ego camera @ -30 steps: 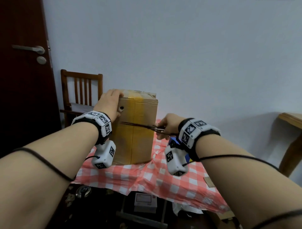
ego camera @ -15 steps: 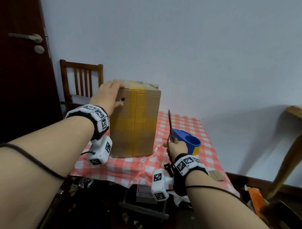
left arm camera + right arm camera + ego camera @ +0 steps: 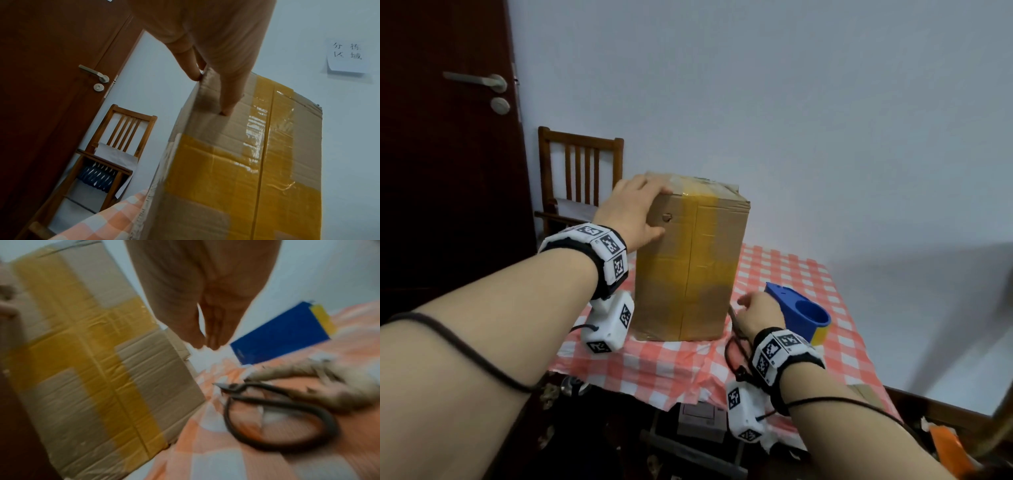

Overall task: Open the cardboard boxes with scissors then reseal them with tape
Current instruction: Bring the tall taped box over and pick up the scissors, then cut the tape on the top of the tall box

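Note:
A tall cardboard box (image 3: 688, 260) wrapped in yellow-brown tape stands upright on the checked tablecloth (image 3: 661, 363). My left hand (image 3: 635, 209) rests on its top left corner, fingers over the top edge and thumb on the front face (image 3: 226, 91). Dark metal scissors (image 3: 734, 322) lie flat on the cloth just right of the box (image 3: 102, 369); in the right wrist view the scissors (image 3: 277, 415) are blurred. My right hand (image 3: 758, 313) hovers right above them, fingers straight and holding nothing (image 3: 205, 305). A blue tape dispenser (image 3: 801, 313) with yellow tape sits right of that hand.
A wooden chair (image 3: 578, 161) stands behind the table at the left, beside a dark brown door (image 3: 448, 171). The table's front edge hangs over clutter on the floor. A paper note (image 3: 347, 55) is stuck on the wall behind the box.
My right hand drew the scissors away from the box front, swung them upright, then laid them on the cloth and let go. The left hand stayed on the box corner.

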Action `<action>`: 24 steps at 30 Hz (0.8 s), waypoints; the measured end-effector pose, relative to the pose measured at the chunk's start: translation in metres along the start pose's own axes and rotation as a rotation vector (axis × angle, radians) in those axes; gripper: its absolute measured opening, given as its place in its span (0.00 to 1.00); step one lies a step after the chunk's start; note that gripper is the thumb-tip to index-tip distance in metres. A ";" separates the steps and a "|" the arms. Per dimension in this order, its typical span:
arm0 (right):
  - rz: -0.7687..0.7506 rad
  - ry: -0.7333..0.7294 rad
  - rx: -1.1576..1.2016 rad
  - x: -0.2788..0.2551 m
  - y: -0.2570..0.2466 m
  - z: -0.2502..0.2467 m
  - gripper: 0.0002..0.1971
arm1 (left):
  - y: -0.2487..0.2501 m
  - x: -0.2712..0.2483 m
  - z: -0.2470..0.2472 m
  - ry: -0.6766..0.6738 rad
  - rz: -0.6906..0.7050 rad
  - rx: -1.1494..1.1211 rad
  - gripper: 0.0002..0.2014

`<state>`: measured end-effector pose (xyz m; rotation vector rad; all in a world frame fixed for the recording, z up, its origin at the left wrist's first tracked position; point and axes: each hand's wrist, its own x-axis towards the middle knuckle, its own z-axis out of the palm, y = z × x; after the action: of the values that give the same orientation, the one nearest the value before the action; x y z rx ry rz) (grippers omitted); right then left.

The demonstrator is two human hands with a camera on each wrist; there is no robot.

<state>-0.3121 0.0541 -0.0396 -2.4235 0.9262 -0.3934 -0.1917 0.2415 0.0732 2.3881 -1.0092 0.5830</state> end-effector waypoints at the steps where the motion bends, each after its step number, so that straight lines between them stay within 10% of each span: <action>1: -0.076 0.100 0.083 -0.001 -0.008 -0.006 0.07 | -0.001 0.001 -0.001 0.000 0.000 -0.014 0.28; 10: -0.705 0.267 0.047 -0.003 -0.099 -0.041 0.14 | 0.000 0.002 -0.006 0.004 -0.013 -0.075 0.28; 24: -0.761 0.398 -0.328 0.004 -0.138 -0.027 0.12 | -0.006 0.004 -0.001 0.051 0.010 -0.108 0.25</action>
<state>-0.2470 0.1291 0.0595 -3.0064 0.1597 -1.0941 -0.1849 0.2436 0.0747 2.2645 -1.0050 0.5753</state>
